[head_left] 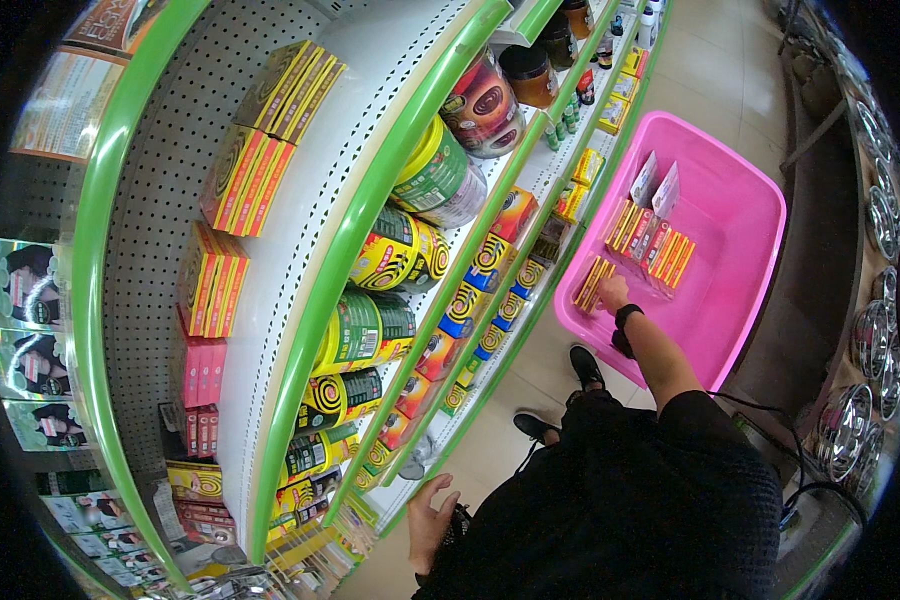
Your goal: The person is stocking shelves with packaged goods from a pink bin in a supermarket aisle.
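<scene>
The right forearm reaches forward, away from the body, over the near rim of a pink plastic tub [755, 225], a black band [625, 330] on its wrist; the right hand [613, 292] points downward with fingers bent against a short row of yellow-and-brown coil boxes [590, 284] in the tub's near left corner, though whether it grips them or only touches them cannot be told. The left hand [430, 520] hangs low beside the shelving, palm turned inward, fingers loosely curved and apart, holding nothing visible. Farther up the tub stand red-and-yellow boxes [667, 260] and two pale packets [655, 185]. The tub is above a pale tiled floor [500, 370]. White shelves [300, 215] with green edges rise on the left, carrying yellow-and-green canisters [355, 330]; round metal pieces [845, 425] line the right side.
</scene>
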Demonstrator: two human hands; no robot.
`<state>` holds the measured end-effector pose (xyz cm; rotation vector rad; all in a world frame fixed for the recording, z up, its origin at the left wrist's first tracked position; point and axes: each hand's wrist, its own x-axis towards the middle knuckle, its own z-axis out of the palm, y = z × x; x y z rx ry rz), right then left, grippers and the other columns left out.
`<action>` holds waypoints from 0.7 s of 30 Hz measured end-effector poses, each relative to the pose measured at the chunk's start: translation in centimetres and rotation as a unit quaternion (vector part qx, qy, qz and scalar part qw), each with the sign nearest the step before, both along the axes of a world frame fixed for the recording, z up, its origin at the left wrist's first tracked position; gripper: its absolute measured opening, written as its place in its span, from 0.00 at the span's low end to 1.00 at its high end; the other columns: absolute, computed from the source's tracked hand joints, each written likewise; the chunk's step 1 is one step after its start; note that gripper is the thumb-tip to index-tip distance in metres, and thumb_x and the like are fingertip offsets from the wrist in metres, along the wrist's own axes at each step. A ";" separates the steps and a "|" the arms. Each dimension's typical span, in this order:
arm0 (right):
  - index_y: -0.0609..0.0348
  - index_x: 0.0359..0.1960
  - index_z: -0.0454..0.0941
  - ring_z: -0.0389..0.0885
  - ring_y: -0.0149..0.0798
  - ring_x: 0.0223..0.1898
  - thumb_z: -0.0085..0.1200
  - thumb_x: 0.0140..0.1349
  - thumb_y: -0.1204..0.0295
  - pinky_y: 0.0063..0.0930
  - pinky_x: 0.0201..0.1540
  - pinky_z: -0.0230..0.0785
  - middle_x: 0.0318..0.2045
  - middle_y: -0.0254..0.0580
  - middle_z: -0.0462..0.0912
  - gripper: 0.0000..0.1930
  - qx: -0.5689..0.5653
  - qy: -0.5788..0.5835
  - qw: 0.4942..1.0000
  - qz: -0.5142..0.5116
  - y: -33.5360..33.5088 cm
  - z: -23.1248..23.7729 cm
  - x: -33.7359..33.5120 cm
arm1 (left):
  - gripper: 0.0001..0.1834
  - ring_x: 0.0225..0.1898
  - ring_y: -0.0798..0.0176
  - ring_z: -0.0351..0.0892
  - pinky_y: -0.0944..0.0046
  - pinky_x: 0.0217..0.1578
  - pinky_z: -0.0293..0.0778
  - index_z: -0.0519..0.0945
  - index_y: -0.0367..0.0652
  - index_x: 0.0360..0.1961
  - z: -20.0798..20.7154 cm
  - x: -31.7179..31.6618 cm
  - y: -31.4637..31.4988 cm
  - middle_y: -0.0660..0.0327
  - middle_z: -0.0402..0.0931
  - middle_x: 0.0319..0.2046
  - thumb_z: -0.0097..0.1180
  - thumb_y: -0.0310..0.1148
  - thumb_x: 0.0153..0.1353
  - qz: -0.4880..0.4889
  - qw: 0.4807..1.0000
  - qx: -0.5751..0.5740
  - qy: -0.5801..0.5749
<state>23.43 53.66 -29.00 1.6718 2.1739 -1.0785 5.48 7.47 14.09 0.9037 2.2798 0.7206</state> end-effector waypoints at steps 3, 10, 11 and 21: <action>0.58 0.32 0.83 0.86 0.48 0.35 0.75 0.42 0.61 0.34 0.39 0.81 0.36 0.44 0.86 0.19 -0.127 0.134 0.910 -0.370 0.3 -0.7 -0.1 | 0.21 0.44 0.58 0.82 0.61 0.49 0.75 0.81 0.36 0.47 0.1 -0.5 0.1 0.53 0.83 0.39 0.67 0.20 0.49 -0.009 1.000 0.009 0.000; 0.73 0.46 0.76 0.83 0.61 0.34 0.53 0.62 0.67 0.59 0.31 0.82 0.38 0.61 0.80 0.18 -0.201 0.197 0.877 -0.389 -2.3 4.9 -2.0 | 0.20 0.43 0.57 0.83 0.60 0.48 0.75 0.81 0.36 0.47 -1.3 -1.2 0.0 0.52 0.83 0.39 0.68 0.21 0.50 -0.001 1.000 0.018 0.000; 0.73 0.46 0.76 0.83 0.61 0.34 0.53 0.62 0.67 0.59 0.31 0.82 0.38 0.61 0.80 0.18 -0.197 0.196 0.878 -0.391 -2.2 5.7 -1.5 | 0.20 0.43 0.57 0.83 0.60 0.48 0.75 0.81 0.36 0.47 -1.6 -1.2 0.3 0.52 0.83 0.39 0.68 0.21 0.50 -0.003 1.000 0.021 -0.003; 0.66 0.39 0.78 0.83 0.39 0.25 0.57 0.59 0.57 0.37 0.24 0.75 0.24 0.52 0.80 0.20 0.066 0.275 0.959 -0.029 -1.3 -0.8 1.1 | 0.19 0.44 0.54 0.83 0.59 0.48 0.76 0.80 0.36 0.47 -1.2 -1.6 0.0 0.51 0.83 0.41 0.67 0.23 0.51 0.006 0.999 0.043 0.009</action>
